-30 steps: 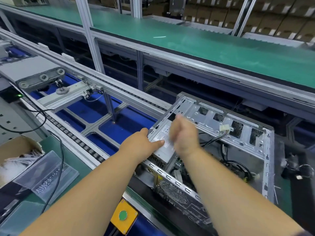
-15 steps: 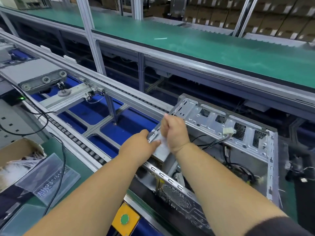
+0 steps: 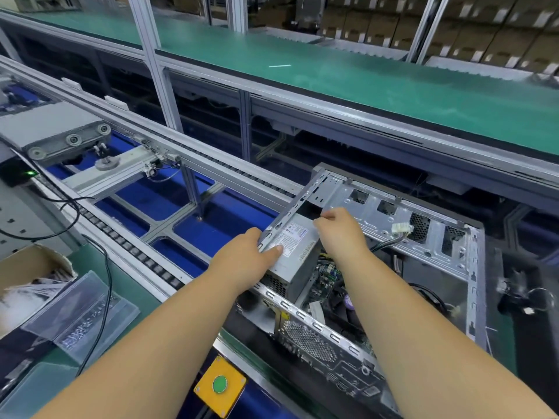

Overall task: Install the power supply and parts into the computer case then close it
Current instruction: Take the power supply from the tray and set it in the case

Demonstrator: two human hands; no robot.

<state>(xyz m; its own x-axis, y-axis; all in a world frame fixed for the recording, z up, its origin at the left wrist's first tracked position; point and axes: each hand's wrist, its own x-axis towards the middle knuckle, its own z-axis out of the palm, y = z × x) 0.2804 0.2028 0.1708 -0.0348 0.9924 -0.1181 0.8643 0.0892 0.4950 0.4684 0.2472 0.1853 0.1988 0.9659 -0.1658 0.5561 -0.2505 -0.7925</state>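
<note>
Shift: since half a second ago the right hand has drawn away from the left hand toward 2 o'clock, baring the label face of the power supply, which both hands covered before.
Power supply: grey metal box, seated in the 10 o'clock corner of the computer case, label up, vent grille facing 7 o'clock.
Why there: that corner looks like its bay; it appears nearly home, tucked under the case's rail, and probably needs a last nudge flush.
Left hand: at the box's 9 o'clock edge, thumb pressed on the label, the other fingers hidden behind the rail, so whether they wrap it cannot be told. It seems to steady the box.
Right hand: at the box's 2 o'clock corner, fingers curled and touching the top edge; a full grip on it cannot be made out. It likely guides that end into the bay.
Cables: a bundle ending in a white connector trails from behind the right hand toward 3 o'clock, along the case wall, unplugged.
Case: open, lying on its side on the black pallet; motherboard just beside the box at 5 o'clock.
Progress: early; cabling and the side panel remain.
Around: roller conveyor at 9 o'clock, yellow box with green button at 6 o'clock, green tabletop at 12 o'clock.
</note>
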